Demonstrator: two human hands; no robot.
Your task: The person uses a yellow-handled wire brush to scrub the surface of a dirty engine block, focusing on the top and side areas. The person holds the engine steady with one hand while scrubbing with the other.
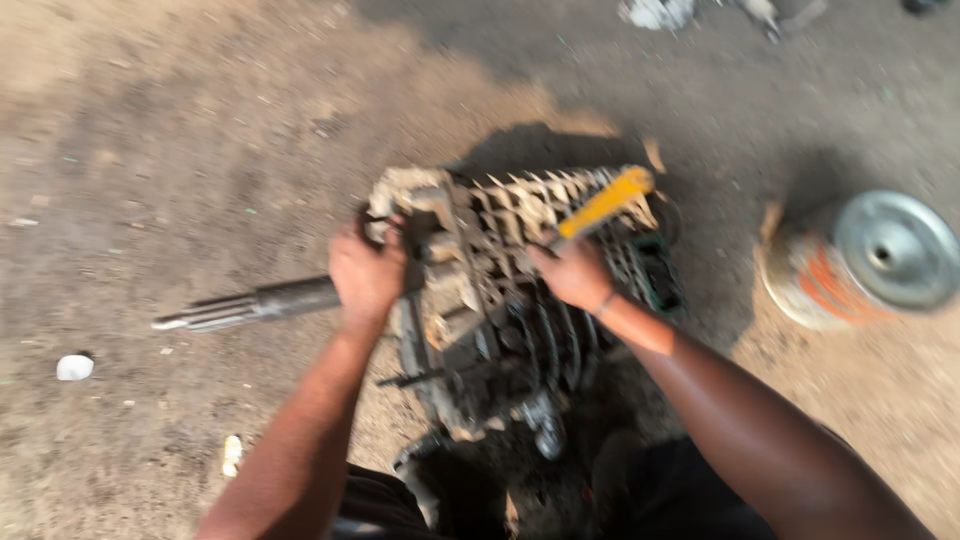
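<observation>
A dirty, ribbed metal gearbox housing [500,290] lies on the dirt ground in front of me. A steel shaft [250,303] sticks out of it to the left. My left hand [367,272] grips the housing's left end, where the shaft comes out. My right hand [572,270] is closed around a tool with a yellow handle [606,201], held against the ribbed top of the housing. The tool's working end is hidden under my hand. The picture is blurred by motion.
A round metal drum or canister [865,258] with orange markings lies on its side to the right. Small white scraps [74,367] lie on the dirt at left. My dark trousers [640,495] fill the bottom edge.
</observation>
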